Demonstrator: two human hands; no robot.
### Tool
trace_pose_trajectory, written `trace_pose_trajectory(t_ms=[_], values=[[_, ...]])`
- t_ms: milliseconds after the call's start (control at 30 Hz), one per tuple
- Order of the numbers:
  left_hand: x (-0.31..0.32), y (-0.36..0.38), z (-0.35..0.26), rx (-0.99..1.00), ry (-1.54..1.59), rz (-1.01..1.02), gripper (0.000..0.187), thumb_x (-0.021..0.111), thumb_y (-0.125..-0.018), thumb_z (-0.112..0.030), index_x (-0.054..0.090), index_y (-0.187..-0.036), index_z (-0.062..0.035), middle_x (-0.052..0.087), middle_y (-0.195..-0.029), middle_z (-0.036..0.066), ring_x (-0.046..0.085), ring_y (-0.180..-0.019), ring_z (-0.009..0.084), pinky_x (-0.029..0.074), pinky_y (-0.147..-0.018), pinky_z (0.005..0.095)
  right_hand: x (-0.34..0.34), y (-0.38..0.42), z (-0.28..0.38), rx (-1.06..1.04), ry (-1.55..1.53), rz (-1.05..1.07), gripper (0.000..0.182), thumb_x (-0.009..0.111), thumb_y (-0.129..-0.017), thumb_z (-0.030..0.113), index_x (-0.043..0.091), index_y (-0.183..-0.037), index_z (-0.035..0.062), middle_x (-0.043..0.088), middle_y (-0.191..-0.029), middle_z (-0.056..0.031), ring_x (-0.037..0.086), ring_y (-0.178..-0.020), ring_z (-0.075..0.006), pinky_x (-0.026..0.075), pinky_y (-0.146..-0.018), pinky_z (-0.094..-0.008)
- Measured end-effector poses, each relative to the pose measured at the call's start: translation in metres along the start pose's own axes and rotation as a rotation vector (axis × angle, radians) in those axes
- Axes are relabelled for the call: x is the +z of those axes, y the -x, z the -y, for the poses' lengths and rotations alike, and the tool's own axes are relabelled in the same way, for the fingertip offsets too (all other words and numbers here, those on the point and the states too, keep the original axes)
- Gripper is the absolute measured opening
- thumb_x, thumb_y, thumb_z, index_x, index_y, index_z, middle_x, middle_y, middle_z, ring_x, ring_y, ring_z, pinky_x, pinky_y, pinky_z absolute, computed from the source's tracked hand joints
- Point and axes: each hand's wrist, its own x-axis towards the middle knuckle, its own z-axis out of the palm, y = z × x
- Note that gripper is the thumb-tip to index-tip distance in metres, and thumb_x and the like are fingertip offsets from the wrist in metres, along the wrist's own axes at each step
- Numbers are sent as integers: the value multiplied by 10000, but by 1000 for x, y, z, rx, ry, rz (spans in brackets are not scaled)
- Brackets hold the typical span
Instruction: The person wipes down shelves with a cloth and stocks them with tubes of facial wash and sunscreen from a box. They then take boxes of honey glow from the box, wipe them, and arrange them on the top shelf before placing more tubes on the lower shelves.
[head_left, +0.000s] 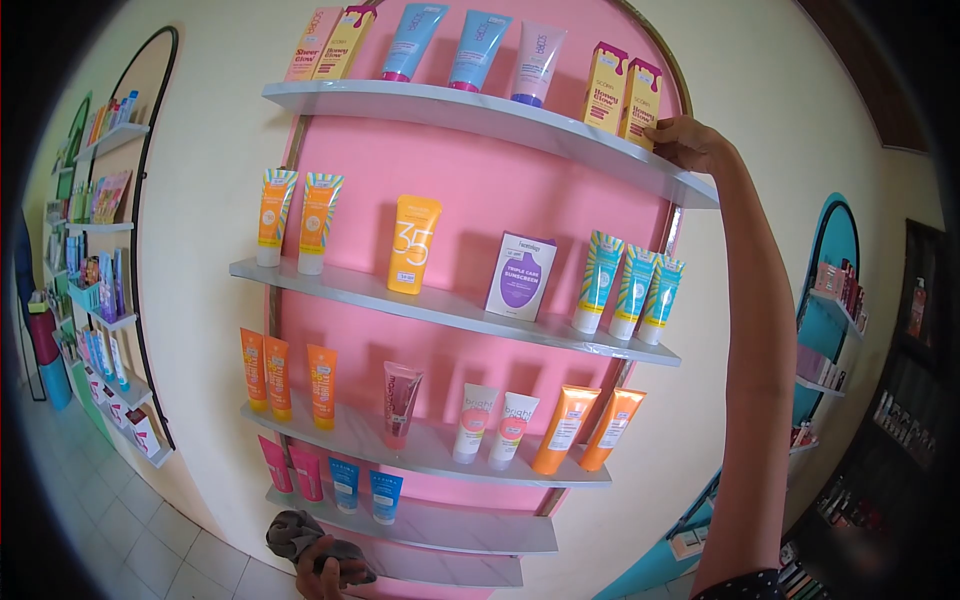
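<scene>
My right hand reaches up to the right end of the top shelf, its fingers closed on the lower right edge of a yellow Honey Glow box. A matching yellow box stands just left of it. Low at the bottom of the view, my left hand grips a bunched dark grey cloth. Farther left on the top shelf are two blue tubes, a lilac tube, and a pink box beside another yellow box.
Lower shelves hold orange striped tubes, a yellow tube, a white and purple sunscreen box, teal striped tubes, orange tubes and small blue tubes. Other stocked shelves stand left and right. White floor tiles show below.
</scene>
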Motion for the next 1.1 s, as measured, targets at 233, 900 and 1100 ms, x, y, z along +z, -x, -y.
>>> trace_pose_trajectory(t_ms=[233,900,1100], values=[[-9,-4,18,28,-55,-39,299,432,-802,-186,466,-993,41,550,-747,113,545,-549,165,473,-469,245,-16,-7,-8,-40,-10,66,278,576,-750,137,509,-954,-39,558,-886,-131,542,-754,-173,428,-684,-268],[-133,28,16,-731,62,123,436,447,-751,-230,429,-1129,-14,499,-938,92,511,-735,112,440,-534,205,445,441,-221,582,-646,1010,737,653,-683,206,198,-1222,-11,374,-1126,-130,394,-1029,-184,349,-840,-266],[-221,54,120,-1206,94,119,464,473,-800,-320,339,-1194,-115,472,-991,62,512,-777,121,443,-653,272,516,514,-338,969,-303,1097,377,612,-727,219,463,-979,-18,524,-805,-72,472,-708,-105,385,-605,-221]])
